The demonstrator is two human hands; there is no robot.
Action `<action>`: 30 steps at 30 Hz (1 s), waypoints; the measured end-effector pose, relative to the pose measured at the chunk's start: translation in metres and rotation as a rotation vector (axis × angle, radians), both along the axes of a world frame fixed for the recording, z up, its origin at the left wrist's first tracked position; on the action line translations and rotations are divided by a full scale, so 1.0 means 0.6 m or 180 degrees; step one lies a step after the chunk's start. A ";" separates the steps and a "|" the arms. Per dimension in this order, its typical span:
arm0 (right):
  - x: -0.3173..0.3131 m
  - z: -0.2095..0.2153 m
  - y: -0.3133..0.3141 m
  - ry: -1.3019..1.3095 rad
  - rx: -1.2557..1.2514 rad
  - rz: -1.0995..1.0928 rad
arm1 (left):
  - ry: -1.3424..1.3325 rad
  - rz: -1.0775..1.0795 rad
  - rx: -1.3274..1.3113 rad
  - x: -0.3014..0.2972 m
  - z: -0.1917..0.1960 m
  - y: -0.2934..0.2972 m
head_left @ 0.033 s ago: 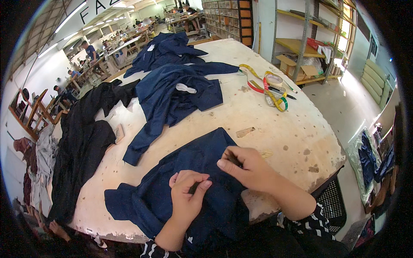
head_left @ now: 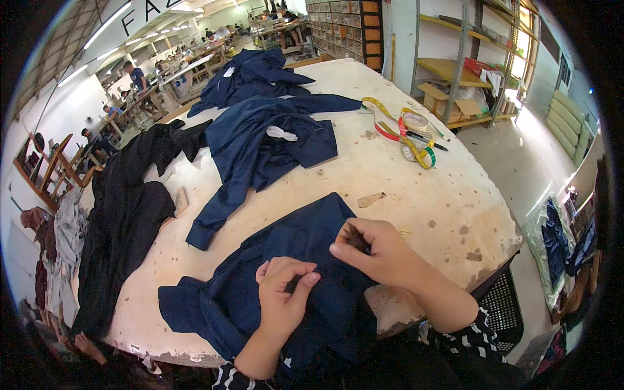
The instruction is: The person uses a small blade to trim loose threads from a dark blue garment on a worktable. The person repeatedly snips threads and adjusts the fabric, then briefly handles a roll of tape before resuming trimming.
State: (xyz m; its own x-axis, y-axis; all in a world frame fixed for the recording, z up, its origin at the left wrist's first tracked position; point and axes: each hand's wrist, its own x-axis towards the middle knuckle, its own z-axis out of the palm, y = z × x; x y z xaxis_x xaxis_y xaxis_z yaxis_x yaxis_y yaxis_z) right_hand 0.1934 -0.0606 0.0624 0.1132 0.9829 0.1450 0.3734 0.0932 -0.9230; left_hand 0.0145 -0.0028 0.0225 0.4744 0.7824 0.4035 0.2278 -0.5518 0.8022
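A navy blue garment (head_left: 260, 260) lies spread on the near part of the table, its lower part hanging toward me. Over it my left hand (head_left: 284, 289) is closed, thumb and forefinger pinched together, with a tiny dark bit at their tips. Just right of it and slightly farther off, my right hand (head_left: 374, 250) is also closed, its thumb tip against its curled fingers. What either pinch holds is too small to tell. The hands are apart from each other.
Two more navy garments (head_left: 240, 140) and a black one (head_left: 127, 214) lie on the pale worn table (head_left: 442, 208). A yellow tape measure (head_left: 383, 107), tape roll (head_left: 414, 119) and pen stand far right. Another person's hand (head_left: 90, 346) shows at lower left. A black perforated basket (head_left: 504, 318) is at right.
My right hand has shifted very slightly to the right. My left hand and the garments have not visibly moved.
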 end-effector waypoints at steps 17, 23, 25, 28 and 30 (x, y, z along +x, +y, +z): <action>0.072 -0.027 0.036 -0.0777 0.0443 -0.1150 | -0.0216 -0.0141 -0.0135 0.002 -0.013 0.012; 0.016 0.024 -0.011 -0.0529 0.0088 -0.0524 | -0.0775 -0.0095 0.0053 0.005 -0.018 0.016; -0.004 0.000 -0.018 -0.0441 0.0679 -0.0361 | -0.0797 -0.0064 0.0166 0.005 -0.018 0.018; -0.013 0.005 -0.023 -0.0598 0.0866 0.0065 | -0.0845 0.0007 0.0348 0.005 -0.016 0.020; -0.019 0.007 -0.026 -0.0693 0.0898 0.0098 | -0.0979 0.0039 0.0288 0.006 -0.015 0.021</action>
